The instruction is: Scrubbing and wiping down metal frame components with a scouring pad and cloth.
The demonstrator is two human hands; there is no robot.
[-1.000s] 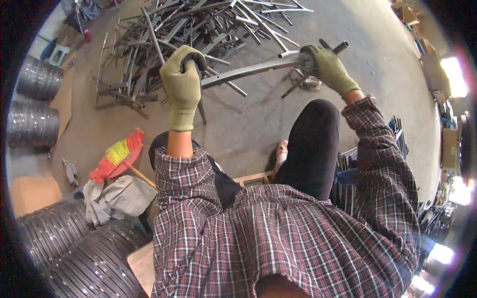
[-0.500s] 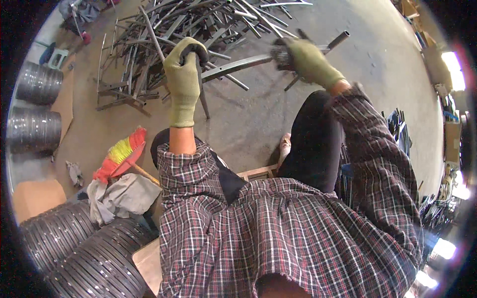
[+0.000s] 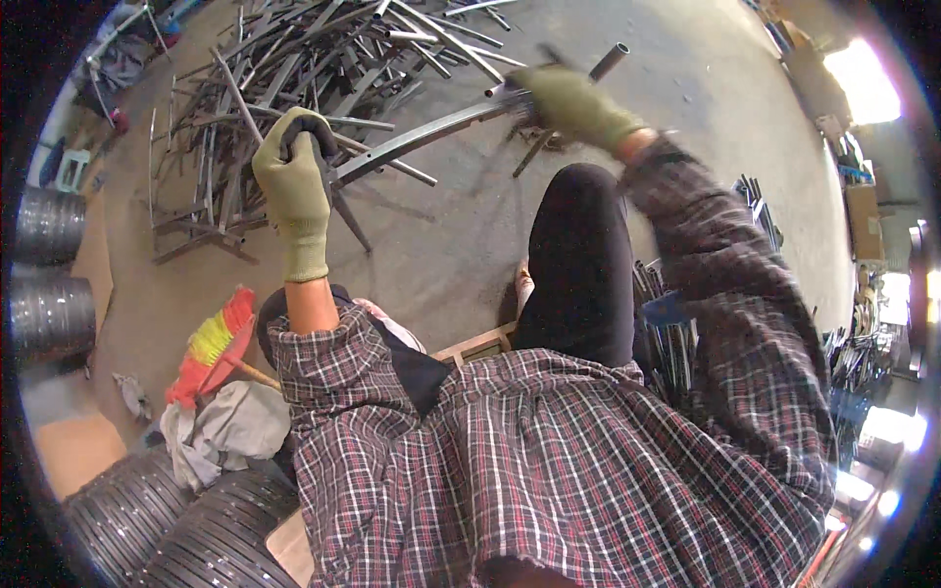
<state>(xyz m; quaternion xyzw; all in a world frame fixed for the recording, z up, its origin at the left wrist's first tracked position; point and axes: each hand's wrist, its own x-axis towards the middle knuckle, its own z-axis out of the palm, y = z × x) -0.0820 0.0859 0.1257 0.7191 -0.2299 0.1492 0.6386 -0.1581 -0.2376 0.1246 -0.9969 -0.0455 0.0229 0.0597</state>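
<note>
My left hand (image 3: 296, 191), in an olive glove with dark fingers, is closed round one end of a grey metal tube frame (image 3: 421, 140). A flat bar runs from that hand up to the right, with a round tube (image 3: 610, 61) crossing its far end. A thinner leg (image 3: 350, 220) slants down below the left hand. My right hand (image 3: 573, 103), gloved alike, is over the bar near the crossing tube. Motion smears its dark fingers, so their grip and anything under them cannot be made out.
A tangled heap of metal tube frames (image 3: 323, 73) lies on the floor ahead. At the left are a red and yellow broom (image 3: 218, 343), a grey cloth (image 3: 235, 421) and black coiled bundles (image 3: 211, 534). Bunched metal strips (image 3: 667, 318) stand beside my right knee.
The whole view has shifted, so my hands and the frame appear further left. My left hand keeps its hold. The right hand stays by the crossing tube, still blurred.
</note>
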